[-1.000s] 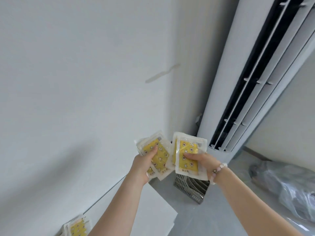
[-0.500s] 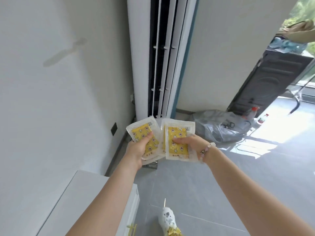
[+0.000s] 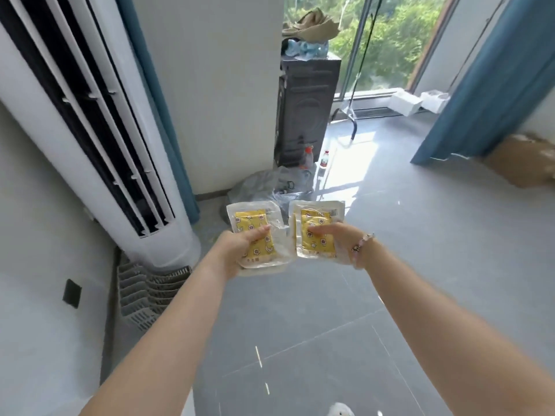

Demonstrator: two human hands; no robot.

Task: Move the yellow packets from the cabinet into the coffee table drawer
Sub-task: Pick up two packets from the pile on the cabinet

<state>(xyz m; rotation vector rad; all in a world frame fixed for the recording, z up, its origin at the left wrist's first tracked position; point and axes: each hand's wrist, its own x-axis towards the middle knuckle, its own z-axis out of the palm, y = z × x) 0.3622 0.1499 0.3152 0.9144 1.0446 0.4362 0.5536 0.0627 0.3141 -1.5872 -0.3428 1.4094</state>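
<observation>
Yellow packets (image 3: 315,217), flat rectangles sealed in glossy clear plastic, are split between both hands: the left hand (image 3: 237,250) grips one stack with its thumb curled across the top, and the right hand (image 3: 336,240) pinches the other likewise. Both arms stretch forward, the stacks side by side and almost touching. Each seems to hold several packets, though the edges blur.
</observation>
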